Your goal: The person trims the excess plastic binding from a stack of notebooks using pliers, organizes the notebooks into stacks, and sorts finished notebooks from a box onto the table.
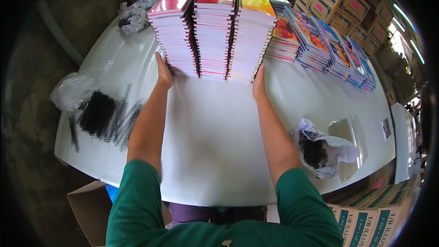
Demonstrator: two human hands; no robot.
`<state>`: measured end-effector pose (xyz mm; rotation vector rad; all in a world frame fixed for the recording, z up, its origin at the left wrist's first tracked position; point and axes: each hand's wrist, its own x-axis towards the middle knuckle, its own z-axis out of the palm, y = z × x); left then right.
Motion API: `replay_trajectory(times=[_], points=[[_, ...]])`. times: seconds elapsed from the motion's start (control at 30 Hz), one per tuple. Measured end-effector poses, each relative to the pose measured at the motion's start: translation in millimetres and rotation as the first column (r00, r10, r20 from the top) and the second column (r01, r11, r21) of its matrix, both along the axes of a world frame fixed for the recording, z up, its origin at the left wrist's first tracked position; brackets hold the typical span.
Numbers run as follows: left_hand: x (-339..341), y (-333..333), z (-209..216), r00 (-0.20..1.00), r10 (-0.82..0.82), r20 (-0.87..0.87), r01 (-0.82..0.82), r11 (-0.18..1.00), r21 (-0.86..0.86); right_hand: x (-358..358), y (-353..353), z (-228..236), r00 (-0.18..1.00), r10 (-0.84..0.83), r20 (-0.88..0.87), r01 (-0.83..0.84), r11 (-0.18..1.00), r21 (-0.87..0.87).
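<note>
Right now both hands press flat against the outer flanks of 3 tall stacks of spiral-bound notebooks with glossy red, pink and yellow covers (212, 36), which stand side by side on the white tabletop (215, 146) straight ahead of the person. The left hand (163, 72) lies open-palmed low on the left stack's side, and the right hand (259, 84) does the same low on the right stack; neither closes around anything, so the hold is a squeeze from both sides only. Because the pressure sits near the base, the upper notebooks above the palms look free to lean or slide, and the middle stack, held only by its neighbours, could slip out if the squeeze eases. Just beyond the right hand, lower fanned stacks of colourful notebooks (320, 45) could be knocked by a toppling pile. Outside the left forearm lie loose black spiral binding coils (107, 119), well apart from the grip.
</note>
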<state>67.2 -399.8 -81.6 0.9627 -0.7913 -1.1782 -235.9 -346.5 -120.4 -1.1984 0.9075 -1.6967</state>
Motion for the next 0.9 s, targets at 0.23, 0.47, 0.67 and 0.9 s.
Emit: replay_trajectory(times=[0.23, 0.47, 0.67, 0.9], points=[[-28.7, 11.4, 132.5, 0.609, 0.769, 0.194, -0.424, 0.522, -0.74, 14.9, 31.3, -3.1, 0.965, -0.156, -0.211, 0.152, 0.988, -0.033], [-32.3, 2.1, 162.4, 0.481, 0.659, 0.578, -0.327, 0.746, -0.58, 18.9, 43.0, 10.5, 0.955, -0.136, -0.265, 0.139, 0.99, -0.007], [-34.1, 5.1, 168.0, 0.397, 0.6, 0.694, -0.281, 0.8, -0.53, 21.1, 41.1, 7.5, 0.95, -0.145, -0.275, 0.141, 0.989, -0.032], [-18.5, 104.4, 153.0, 0.433, 0.782, 0.448, -0.238, 0.579, -0.78, 27.0, 49.2, 2.8, 0.919, -0.176, -0.354, 0.212, 0.975, 0.063]])
